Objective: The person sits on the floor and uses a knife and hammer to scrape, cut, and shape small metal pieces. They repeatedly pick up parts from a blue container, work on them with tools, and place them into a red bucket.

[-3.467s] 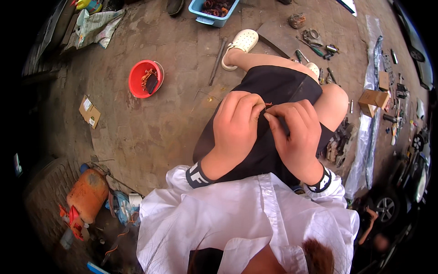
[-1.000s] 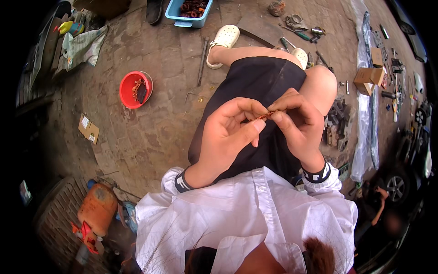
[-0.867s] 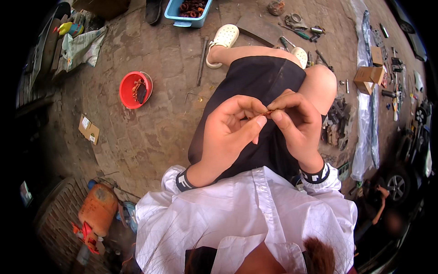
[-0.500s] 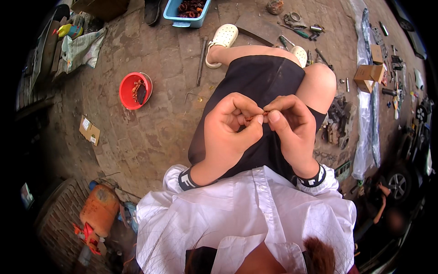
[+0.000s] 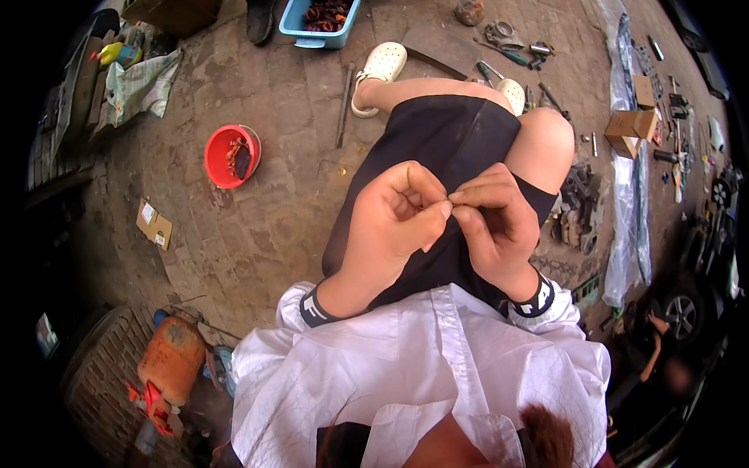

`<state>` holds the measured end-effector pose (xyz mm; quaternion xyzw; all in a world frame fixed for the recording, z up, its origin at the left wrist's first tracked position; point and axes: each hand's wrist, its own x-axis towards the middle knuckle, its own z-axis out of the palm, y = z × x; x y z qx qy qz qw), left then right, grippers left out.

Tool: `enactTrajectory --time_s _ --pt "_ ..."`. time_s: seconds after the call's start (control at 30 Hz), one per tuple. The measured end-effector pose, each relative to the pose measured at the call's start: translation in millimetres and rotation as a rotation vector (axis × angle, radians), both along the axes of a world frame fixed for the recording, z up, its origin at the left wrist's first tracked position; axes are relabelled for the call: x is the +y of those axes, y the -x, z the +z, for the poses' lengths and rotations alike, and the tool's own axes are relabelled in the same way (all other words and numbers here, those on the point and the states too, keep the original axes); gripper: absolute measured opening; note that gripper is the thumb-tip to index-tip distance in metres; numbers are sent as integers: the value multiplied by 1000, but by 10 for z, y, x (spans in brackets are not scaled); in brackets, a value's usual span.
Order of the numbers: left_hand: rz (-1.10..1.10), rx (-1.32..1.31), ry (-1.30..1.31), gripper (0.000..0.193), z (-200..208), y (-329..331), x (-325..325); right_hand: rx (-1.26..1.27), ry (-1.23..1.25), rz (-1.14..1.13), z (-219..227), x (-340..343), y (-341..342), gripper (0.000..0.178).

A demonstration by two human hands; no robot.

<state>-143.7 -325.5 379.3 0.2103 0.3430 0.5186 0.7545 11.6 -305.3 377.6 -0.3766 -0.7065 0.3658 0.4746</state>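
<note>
- L hand (image 5: 394,214) & R hand (image 5: 503,226) meet above lap; thumb + index of each pinched on a thin piece (image 5: 453,206), tips nearly touching. Piece mostly hidden by fingers, so shape n/a.
- Black shorts (image 5: 413,148) directly under both hands; knee on R side sticks up just past R hand.
- Cream clogs (image 5: 382,61) on feet, top ctr; metal bar (image 5: 345,105) on floor just L of near clog.
- Flat metal plate (image 5: 437,47) beyond the feet, w/ screwdrivers (image 5: 485,74) by its R end.
- R side: heap of metal parts (image 5: 581,207) near R knee, then clear plastic wrap (image 5: 624,210) running lengthwise, tools past it.
- Lower L: orange tank (image 5: 169,355), red scraps beside its foot. Upper L: yellow bottle (image 5: 122,53) & crumpled sheet (image 5: 144,82).
- Lower R: another person's arm (image 5: 650,359) near a car wheel (image 5: 681,316).
- Containers: red bucket (image 5: 212,160), well L of hands, holds coppery bits (image 5: 233,148) + dark block (image 5: 243,162). Blue tub (image 5: 312,42), top edge of view, holds dark reddish parts (image 5: 326,15). Cardboard box (image 5: 633,123) sits by the wrap; contents can't be made out.
- Room: paved floor (image 5: 265,226) stretches from bucket to shorts; flat cardboard (image 5: 154,224) lies at its L side. R side tighter: knee, then heap, then wrap.
</note>
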Motion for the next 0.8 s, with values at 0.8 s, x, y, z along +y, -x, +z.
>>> enactTrajectory --time_s 0.8 --pt "3 121 -74 5 39 -106 36 -69 -179 -153 -20 -7 -28 13"
